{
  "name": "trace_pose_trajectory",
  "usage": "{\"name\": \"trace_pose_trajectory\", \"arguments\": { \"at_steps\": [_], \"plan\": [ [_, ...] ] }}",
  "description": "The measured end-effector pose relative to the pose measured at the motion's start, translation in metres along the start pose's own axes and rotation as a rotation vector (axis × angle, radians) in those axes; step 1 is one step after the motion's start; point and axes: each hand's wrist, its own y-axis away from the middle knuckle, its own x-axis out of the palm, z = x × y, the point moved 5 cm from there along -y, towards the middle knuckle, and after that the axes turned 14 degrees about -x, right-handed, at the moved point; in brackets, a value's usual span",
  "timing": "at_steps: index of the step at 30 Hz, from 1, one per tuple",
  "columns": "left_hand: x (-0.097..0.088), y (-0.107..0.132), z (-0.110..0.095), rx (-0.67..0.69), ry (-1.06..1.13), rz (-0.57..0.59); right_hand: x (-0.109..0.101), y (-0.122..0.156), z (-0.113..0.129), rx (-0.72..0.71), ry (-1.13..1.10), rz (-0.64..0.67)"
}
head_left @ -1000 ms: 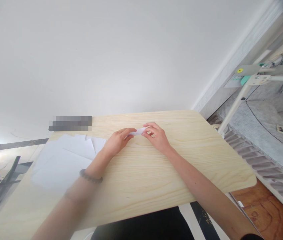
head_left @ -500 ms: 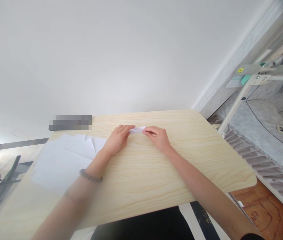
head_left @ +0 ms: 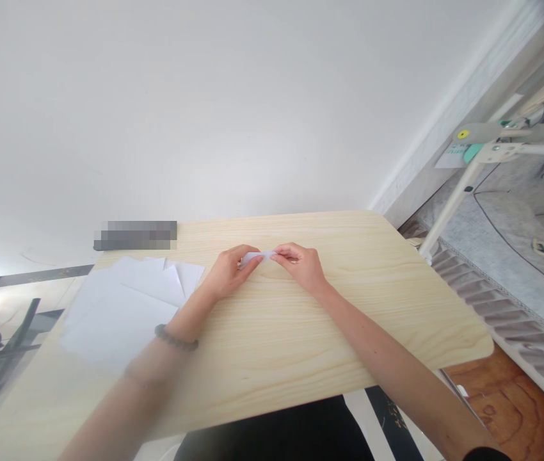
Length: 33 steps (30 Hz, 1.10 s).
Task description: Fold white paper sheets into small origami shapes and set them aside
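Observation:
A small folded piece of white paper (head_left: 257,257) is held just above the light wooden table (head_left: 301,333), near its far middle. My left hand (head_left: 228,273) pinches its left end with curled fingers. My right hand (head_left: 301,265) pinches its right end with thumb and fingertips. The two hands nearly touch across the paper. A dark bead bracelet (head_left: 176,339) circles my left wrist.
Several loose white sheets (head_left: 123,307) lie spread on the table's left part. A blurred grey strip (head_left: 135,235) sits at the far left edge against the white wall. A white stand with green parts (head_left: 473,153) rises beyond the table's right side.
My left fingers have curled in from a flatter reach, and both hands drew slightly closer to me while working the paper; the right hand's fingers closed tighter on its end.

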Motion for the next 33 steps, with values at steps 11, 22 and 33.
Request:
{"name": "trace_pose_trajectory", "arguments": {
  "at_steps": [11, 22, 33],
  "plan": [
    [0.002, -0.001, 0.011, -0.197, 0.263, 0.136, 0.005, 0.001, 0.025, -0.264, 0.082, 0.117],
    [0.006, -0.003, 0.021, -0.382, 0.450, 0.387, 0.010, 0.000, 0.036, -0.327, 0.146, 0.251],
    [0.009, -0.003, 0.020, -0.343, 0.427, 0.418, 0.013, 0.002, 0.036, -0.282, 0.082, 0.280]
  ]
}}
